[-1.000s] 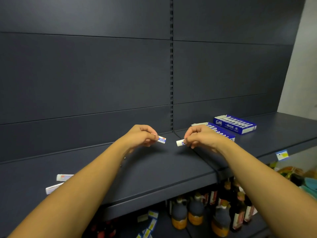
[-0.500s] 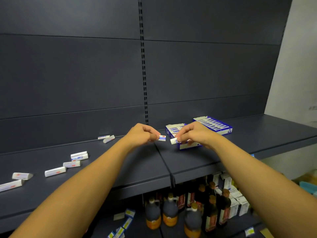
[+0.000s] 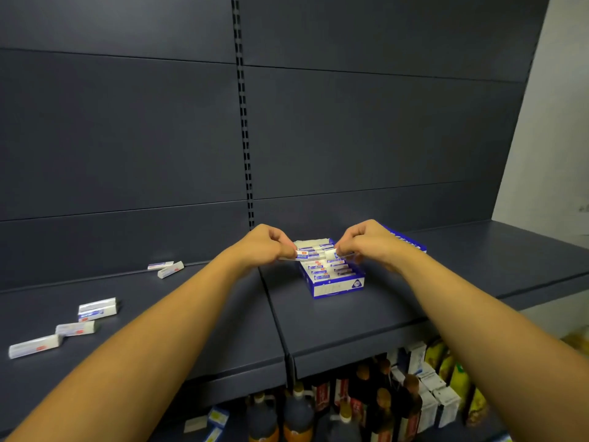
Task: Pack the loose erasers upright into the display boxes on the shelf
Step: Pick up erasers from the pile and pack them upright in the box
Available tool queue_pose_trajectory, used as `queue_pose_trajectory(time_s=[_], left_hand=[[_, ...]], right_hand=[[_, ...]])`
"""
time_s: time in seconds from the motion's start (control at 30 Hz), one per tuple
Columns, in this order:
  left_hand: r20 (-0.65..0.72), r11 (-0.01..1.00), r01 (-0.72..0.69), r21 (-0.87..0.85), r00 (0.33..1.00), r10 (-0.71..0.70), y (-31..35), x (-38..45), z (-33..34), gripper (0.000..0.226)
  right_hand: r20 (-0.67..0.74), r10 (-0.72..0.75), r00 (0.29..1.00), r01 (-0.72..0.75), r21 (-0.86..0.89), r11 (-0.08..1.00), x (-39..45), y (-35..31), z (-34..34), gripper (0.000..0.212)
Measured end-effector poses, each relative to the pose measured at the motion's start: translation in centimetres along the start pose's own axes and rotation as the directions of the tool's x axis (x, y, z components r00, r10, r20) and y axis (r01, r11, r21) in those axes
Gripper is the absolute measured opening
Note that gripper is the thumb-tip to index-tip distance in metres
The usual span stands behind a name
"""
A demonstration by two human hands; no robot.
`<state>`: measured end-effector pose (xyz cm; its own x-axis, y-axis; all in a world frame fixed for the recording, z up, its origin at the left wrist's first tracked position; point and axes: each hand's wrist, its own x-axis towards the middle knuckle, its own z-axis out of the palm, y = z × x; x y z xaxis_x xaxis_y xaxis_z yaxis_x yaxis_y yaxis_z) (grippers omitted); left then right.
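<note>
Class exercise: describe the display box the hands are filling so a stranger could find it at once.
Start at the dark shelf, just right of its centre seam. There stands a blue-and-white display box holding rows of erasers, under both hands. Unlike the second blue box behind the right hand, it sits nearer the shelf's front.

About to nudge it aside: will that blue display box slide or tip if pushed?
The blue display box is low, wide and flat on the shelf, so it probably slides rather than tips. It looks like thin card, likely light and easily dented.

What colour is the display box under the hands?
Blue with white panels, seen in the head view: the display box.
</note>
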<state>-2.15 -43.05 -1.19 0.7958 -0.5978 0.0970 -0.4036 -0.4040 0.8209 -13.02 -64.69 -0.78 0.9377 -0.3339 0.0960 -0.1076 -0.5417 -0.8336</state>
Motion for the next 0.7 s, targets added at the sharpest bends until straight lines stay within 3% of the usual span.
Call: queue_pose_trajectory(time_s=[0.33, 0.7], left_hand=[[-0.022, 0.992, 0.092, -0.090, 0.995, -0.095, -0.6, 6.1, -0.5, 0.010], [-0.041, 0.974, 0.119, -0.195, 0.991, -0.129, -1.2, 9.4, 1.2, 0.010]], right_hand=[[0.046, -0.040, 0.998, 0.045, -0.108, 0.993, 7.1, 0.4, -0.2, 0.017], [0.148, -0.104, 0.983, 0.112, -0.050, 0.992, 12.5, 3.2, -1.1, 0.011]])
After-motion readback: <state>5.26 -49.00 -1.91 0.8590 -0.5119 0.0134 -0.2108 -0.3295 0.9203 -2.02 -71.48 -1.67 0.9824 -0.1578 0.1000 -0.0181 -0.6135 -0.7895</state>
